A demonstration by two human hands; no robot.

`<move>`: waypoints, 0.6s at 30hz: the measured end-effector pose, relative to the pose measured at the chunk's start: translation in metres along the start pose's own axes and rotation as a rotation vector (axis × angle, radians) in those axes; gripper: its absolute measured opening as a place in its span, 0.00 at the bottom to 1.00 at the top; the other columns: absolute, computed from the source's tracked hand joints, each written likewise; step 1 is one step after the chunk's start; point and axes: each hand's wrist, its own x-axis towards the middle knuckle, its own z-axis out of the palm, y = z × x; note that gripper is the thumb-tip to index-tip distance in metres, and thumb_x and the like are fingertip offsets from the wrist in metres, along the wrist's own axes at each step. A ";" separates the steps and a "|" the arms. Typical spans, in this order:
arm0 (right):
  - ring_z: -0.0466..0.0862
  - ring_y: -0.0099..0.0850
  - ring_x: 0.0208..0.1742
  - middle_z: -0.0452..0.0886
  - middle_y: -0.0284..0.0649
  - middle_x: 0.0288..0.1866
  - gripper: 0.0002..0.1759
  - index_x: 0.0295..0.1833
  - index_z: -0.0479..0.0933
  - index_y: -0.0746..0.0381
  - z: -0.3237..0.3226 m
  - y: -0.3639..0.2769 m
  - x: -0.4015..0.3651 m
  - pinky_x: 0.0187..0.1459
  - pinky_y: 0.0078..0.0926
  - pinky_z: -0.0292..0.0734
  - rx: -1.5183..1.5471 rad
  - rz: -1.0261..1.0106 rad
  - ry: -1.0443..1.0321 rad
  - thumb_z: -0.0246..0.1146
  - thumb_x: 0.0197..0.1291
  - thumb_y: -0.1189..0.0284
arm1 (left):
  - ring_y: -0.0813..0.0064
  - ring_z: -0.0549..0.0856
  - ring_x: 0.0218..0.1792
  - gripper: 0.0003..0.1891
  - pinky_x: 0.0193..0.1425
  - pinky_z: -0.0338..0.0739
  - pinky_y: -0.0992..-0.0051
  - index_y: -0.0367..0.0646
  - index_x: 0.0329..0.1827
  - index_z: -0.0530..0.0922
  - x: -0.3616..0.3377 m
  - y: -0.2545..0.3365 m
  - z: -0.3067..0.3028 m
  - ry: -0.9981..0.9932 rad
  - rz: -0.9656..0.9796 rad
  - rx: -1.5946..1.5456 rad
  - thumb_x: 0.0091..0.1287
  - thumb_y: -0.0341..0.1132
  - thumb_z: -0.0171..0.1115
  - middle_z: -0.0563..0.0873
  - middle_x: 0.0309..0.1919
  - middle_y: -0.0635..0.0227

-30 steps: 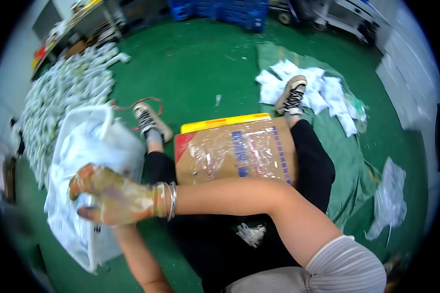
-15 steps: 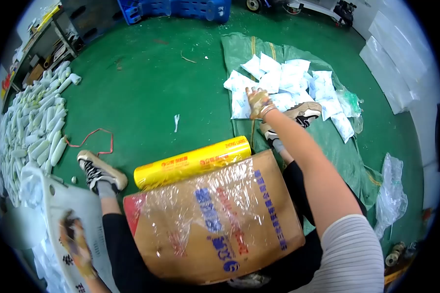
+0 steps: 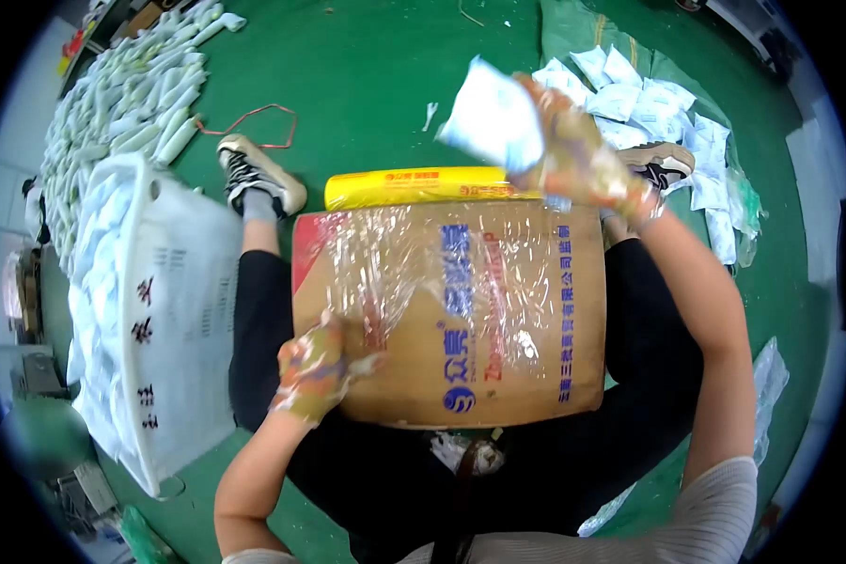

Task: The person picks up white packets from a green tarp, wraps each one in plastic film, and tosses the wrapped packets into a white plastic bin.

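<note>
A white packet hangs in the air from my right hand, whose gloved fingers are closed on its right edge, above the far right corner of the cardboard box. The film-wrapped cardboard box lies between my legs, with blue and red print on top. Over the box's near left part is my left hand, also gloved; its fingers are blurred, and I cannot tell whether they are closed. Along the far edge of the box lies a yellow roll, partly hidden by my right hand.
More white packets lie on a green sheet at the far right. A white crate full of white packets stands at the left. Behind it is a pile of pale wrapped long pieces. Clear plastic lies at the right.
My right hand has come back from the packets with one of them. My left hand has moved from beside the crate onto the box. The view has turned down and left.
</note>
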 end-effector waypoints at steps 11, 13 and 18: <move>0.75 0.44 0.49 0.74 0.51 0.46 0.51 0.66 0.64 0.68 0.084 -0.149 -0.062 0.51 0.39 0.69 -0.631 0.207 -0.027 0.72 0.32 0.57 | 0.54 0.84 0.30 0.12 0.33 0.76 0.61 0.36 0.35 0.76 0.021 -0.030 0.040 0.290 0.052 -0.298 0.63 0.39 0.59 0.83 0.24 0.56; 0.75 0.44 0.50 0.74 0.51 0.47 0.52 0.66 0.64 0.68 0.083 -0.155 -0.070 0.52 0.40 0.69 -0.631 0.205 -0.003 0.73 0.32 0.57 | 0.52 0.84 0.32 0.09 0.36 0.76 0.61 0.35 0.33 0.75 0.015 -0.033 0.026 0.308 -0.059 -0.499 0.63 0.33 0.57 0.82 0.25 0.52; 0.75 0.45 0.50 0.74 0.52 0.49 0.55 0.68 0.62 0.68 0.079 -0.160 -0.070 0.51 0.42 0.70 -0.640 0.213 -0.048 0.74 0.34 0.54 | 0.53 0.85 0.37 0.19 0.40 0.78 0.60 0.37 0.36 0.79 -0.023 -0.018 0.016 0.296 -0.020 -0.101 0.51 0.44 0.69 0.84 0.32 0.52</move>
